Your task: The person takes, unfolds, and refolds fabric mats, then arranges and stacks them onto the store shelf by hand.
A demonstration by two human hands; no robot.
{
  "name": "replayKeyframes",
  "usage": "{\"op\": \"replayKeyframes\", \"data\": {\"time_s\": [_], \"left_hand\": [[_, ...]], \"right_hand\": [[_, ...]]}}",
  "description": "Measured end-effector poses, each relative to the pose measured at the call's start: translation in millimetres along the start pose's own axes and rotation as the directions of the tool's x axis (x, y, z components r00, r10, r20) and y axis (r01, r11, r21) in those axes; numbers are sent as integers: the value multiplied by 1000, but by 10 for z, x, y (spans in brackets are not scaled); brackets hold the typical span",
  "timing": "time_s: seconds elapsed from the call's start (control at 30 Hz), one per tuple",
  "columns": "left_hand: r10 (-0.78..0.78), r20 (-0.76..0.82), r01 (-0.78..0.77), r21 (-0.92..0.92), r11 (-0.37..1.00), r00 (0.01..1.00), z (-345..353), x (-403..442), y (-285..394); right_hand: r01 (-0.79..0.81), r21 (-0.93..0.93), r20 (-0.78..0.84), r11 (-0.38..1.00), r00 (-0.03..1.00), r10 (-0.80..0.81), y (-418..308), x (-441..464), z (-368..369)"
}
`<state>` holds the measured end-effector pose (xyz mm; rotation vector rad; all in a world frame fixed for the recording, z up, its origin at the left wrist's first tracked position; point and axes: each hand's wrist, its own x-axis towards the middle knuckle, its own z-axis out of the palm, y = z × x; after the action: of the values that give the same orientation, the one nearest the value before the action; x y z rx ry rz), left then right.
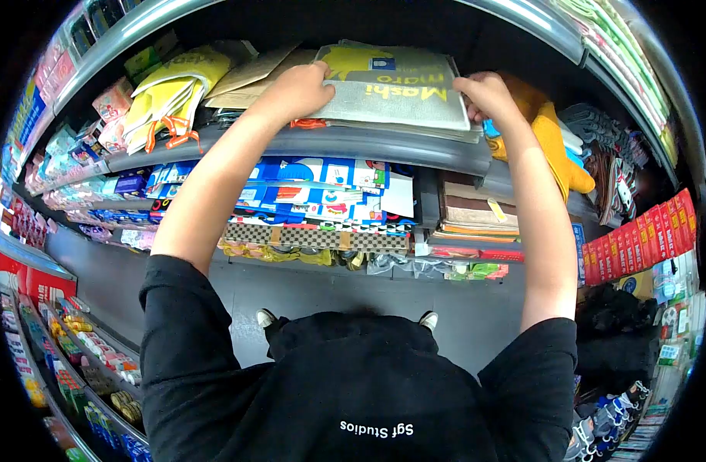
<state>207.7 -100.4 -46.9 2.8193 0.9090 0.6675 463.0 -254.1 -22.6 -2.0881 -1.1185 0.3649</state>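
A flat grey-and-yellow printed package [399,105] with "Mashi maro" lettering lies on a stack of similar flat pieces on the upper shelf. My left hand [301,91] is closed at its left edge, fingertips curled over the border. At the opposite end, my right hand [488,96] pinches the right edge, thumb and fingers together. Brown flat pieces [249,79] lie beside my left hand, with yellow printed bags [180,81] farther left. Close to the right of my right hand are orange-yellow cloth items [553,138].
The grey shelf edge [314,146] runs below the stack. Blue-and-white printed packs [314,185] and brown folded textiles [476,208] fill the lower shelf. Red hanging packets [642,239] jut out on the right. Another stocked rack [91,346] stands at lower left, beside the grey floor [107,266].
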Motion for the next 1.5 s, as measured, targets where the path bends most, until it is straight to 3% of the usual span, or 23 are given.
{"op": "replayKeyframes", "data": {"time_s": [0.13, 0.2, 0.3, 0.37, 0.43, 0.5, 0.57, 0.8, 0.93, 1.2, 1.3, 1.37, 1.47, 1.5], "left_hand": [[-228, 283, 197, 132, 971, 932, -64, 276, 133], [-237, 259, 187, 205, 961, 936, 34, 414, 71], [-278, 253, 207, 276, 939, 927, 192, 634, -52], [-309, 271, 235, 274, 933, 912, 273, 741, -135], [-241, 227, 161, 324, 932, 944, 327, 795, -198], [-232, 262, 131, 354, 926, 937, 381, 870, -264], [-228, 296, 104, 383, 918, 927, 426, 946, -322], [-232, 379, 143, 249, 958, 896, 304, 990, -361], [-101, 413, 64, 103, 993, 905, 276, 984, -386], [-158, 314, 129, 113, 985, 936, 486, 1105, -477], [-173, 229, 160, 76, 984, 958, 579, 1126, -552], [-190, 199, 190, 19, 982, 962, 558, 1072, -554], [-179, 164, 186, -28, 982, 970, 566, 974, -526], [-177, 121, 183, -40, 982, 977, 596, 948, -498]], "right_hand": [[-144, 116, 144, 983, 981, 127, 38, 72, 50], [-106, 289, 69, 952, 994, 90, 21, 149, 143], [-71, 312, 62, 947, 997, 54, 50, 341, 257], [1, 238, 18, 971, 1000, -5, 78, 444, 341], [66, 159, -24, 985, 998, -63, 195, 615, 416], [208, 64, -9, 976, 978, -207, 265, 763, 467], [195, 54, -30, 979, 981, -193, 278, 781, 496], [296, -172, -53, 940, 950, -309, 267, 724, 522], [300, -78, -15, 951, 953, -302, 312, 771, 567], [460, -184, -145, 868, 861, -487, 270, 637, 551], [365, -88, -161, 927, 913, -375, 155, 674, 346], [430, -164, -253, 888, 851, -460, 163, 695, 220], [359, -116, -185, 926, 908, -376, 229, 665, 173], [269, -180, -98, 946, 952, -290, 252, 607, 181]]}}
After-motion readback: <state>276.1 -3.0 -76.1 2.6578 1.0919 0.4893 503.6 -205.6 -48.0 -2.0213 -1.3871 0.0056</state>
